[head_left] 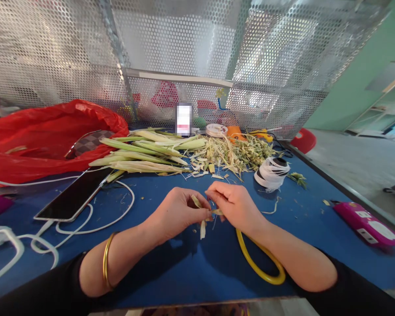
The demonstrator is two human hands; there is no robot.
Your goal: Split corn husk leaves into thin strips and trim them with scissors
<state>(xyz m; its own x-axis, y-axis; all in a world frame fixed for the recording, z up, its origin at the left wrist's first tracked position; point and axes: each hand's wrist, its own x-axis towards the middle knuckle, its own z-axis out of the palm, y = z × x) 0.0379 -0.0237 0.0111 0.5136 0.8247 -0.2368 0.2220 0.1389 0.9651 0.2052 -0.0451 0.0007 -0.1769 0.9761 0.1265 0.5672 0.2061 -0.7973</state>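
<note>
Over the middle of the blue table, my left hand is closed in a pinch on a folded strip of pale corn husk, one end hanging below the fingers. My right hand is close beside it, thumb and fingers pressed together. A small piece of husk and a fine thread show between the two hands; what exactly the right fingertips grip is hidden. Beneath my right wrist a thick yellow loop, like a handle, curves out; its other end is covered. A spool of white thread stands beyond my right hand.
Green husk leaves and a heap of shredded husk lie at the back. At left are a red plastic bag, a dark tablet and white cables. A magenta box-like item lies right. Behind rises perforated metal.
</note>
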